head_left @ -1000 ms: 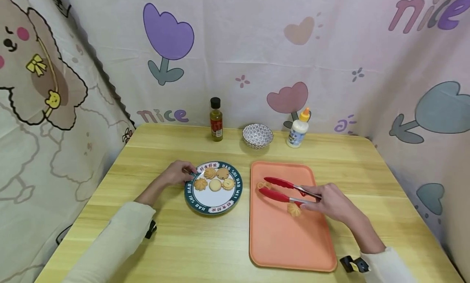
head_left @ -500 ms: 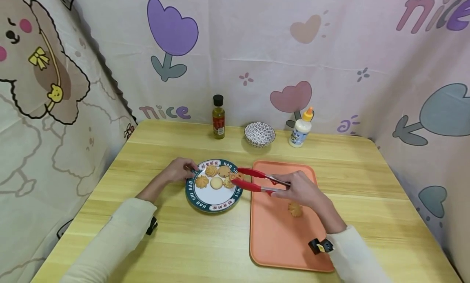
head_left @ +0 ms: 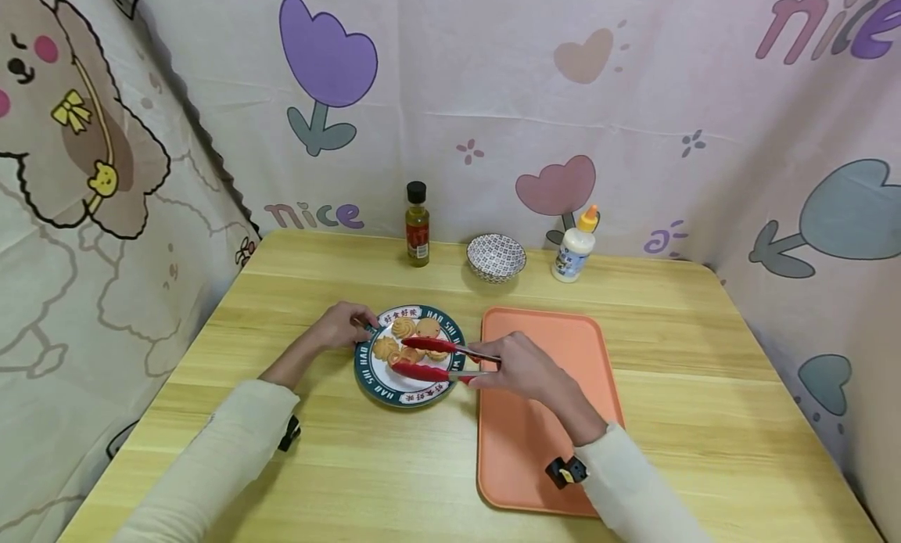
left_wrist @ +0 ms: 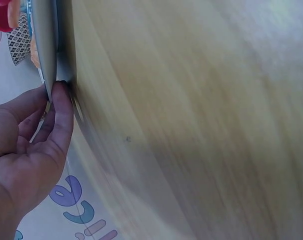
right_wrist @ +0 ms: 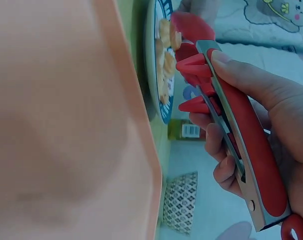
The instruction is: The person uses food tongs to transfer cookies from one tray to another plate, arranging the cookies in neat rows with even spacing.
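My left hand (head_left: 343,326) pinches the left rim of a round plate (head_left: 373,385) with a dark green lettered border. In the left wrist view, thumb and fingers (left_wrist: 62,107) grip the plate's edge from both sides. Several cookies (head_left: 403,327) lie on the plate. With my right hand (head_left: 519,363) I hold red-and-metal tongs (right_wrist: 254,150), their red tips over the middle of the plate. A cookie (left_wrist: 13,12) shows against a red tip in the left wrist view. The tongs partly hide the cookies below.
An orange tray (head_left: 521,457) lies right of the plate, under my right forearm. At the back of the table stand an oil bottle (head_left: 418,234), a patterned bowl (head_left: 496,259) and a white bottle with an orange-tipped cap (head_left: 573,249). A printed curtain (head_left: 450,73) hangs behind.
My right hand has carried the tongs and a cookie leftward from the tray to over the plate. The cookie left on the tray is now hidden behind my right arm. My left hand stays.
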Available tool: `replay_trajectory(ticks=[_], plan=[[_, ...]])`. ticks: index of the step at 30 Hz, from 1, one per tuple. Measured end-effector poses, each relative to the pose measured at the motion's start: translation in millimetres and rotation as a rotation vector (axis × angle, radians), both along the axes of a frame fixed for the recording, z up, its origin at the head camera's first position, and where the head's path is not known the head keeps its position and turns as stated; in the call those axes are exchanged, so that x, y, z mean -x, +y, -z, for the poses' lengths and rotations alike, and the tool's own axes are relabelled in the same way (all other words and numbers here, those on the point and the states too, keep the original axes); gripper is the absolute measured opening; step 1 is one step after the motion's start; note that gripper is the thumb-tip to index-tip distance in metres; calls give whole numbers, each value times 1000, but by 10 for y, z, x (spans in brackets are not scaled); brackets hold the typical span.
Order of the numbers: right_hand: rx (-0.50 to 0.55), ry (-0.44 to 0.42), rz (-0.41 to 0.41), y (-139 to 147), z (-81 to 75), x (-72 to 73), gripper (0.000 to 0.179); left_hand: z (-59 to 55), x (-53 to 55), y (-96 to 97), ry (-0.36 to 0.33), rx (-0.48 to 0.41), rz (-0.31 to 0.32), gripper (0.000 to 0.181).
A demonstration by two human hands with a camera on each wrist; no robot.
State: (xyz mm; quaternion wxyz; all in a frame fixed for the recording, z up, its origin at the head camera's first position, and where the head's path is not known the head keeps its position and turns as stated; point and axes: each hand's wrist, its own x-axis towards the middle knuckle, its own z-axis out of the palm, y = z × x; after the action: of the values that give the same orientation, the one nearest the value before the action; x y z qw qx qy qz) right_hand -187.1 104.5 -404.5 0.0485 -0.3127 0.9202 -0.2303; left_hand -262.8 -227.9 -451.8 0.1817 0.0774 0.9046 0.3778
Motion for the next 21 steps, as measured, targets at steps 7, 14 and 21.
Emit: replay_trajectory(ticks=[7,14,21], plan=[[-59,-19,-18,-116,30,-38,50,-8,-7,-8,-1,5,-7,20],[-90,-35,-2,-163,26,-67,53,-1,3,-23,-1,5,-6,20],[-42,-47,27,-23,-46,-103,55,0,17,-18,-12,0,-7,20]])
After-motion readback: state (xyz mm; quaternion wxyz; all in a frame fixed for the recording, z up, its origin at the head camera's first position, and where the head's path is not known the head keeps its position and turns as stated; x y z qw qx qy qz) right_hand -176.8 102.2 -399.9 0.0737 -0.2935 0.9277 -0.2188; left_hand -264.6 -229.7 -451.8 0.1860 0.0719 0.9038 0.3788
